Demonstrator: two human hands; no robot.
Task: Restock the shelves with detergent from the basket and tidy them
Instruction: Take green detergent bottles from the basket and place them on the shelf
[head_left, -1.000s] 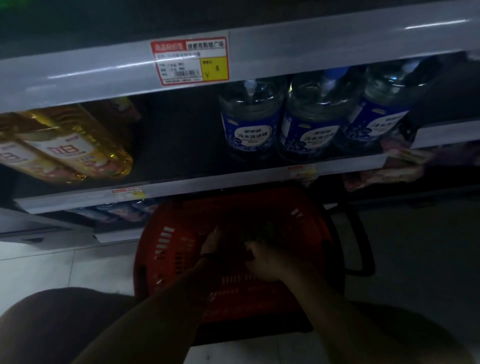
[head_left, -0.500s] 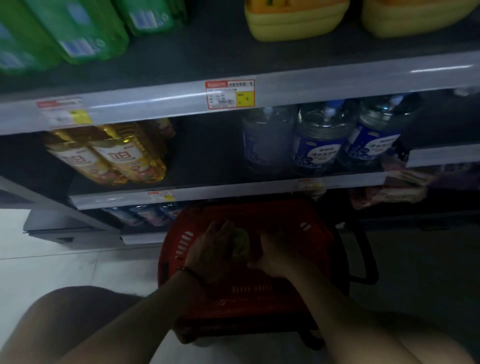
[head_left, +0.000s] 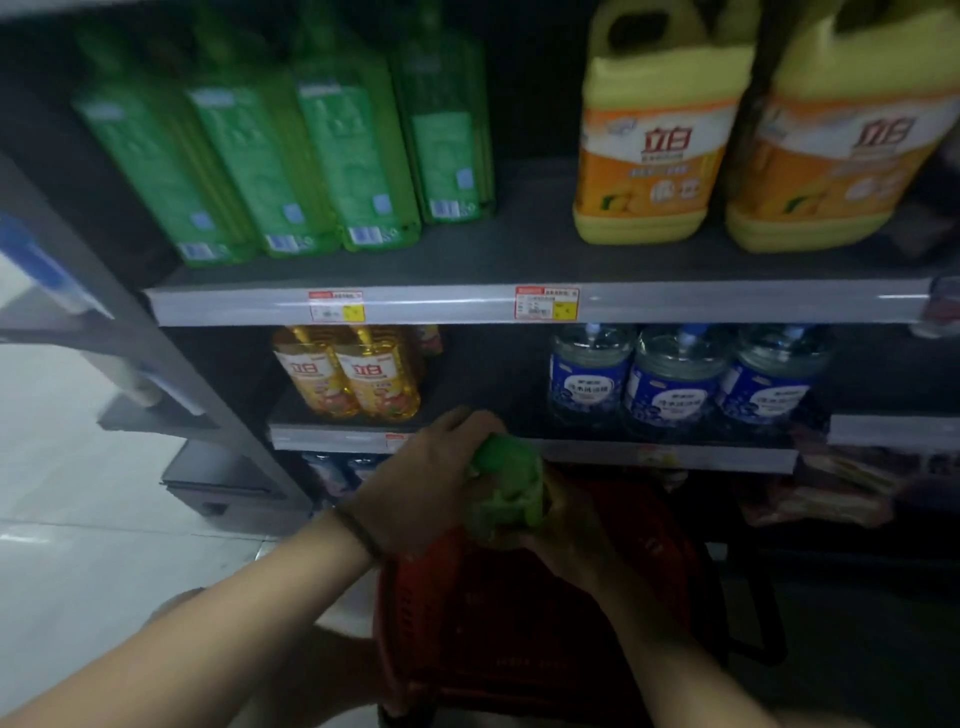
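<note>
The person's left hand (head_left: 426, 483) is gripping the top of a green detergent container (head_left: 506, 488), fingers curled over it, while the right hand (head_left: 571, 535) is cupping and holding it from beneath. The container is hanging just above the red basket (head_left: 467, 623), level with the lower shelf's front edge. Its shape is blurring, and the basket's dark inside is giving nothing away. On the upper shelf (head_left: 727, 306), four tall green bottles (head_left: 332, 156) are standing in a row at the left and two yellow jugs (head_left: 654, 145) with orange labels reading "立白" at the right. Below them, golden bottles (head_left: 353, 374) are showing the same "立白" mark, and three clear bottles with blue labels (head_left: 675, 384) are standing to their right, their print too small to read. Red and yellow price tags (head_left: 545, 302) are sitting on the shelf edge.
</note>
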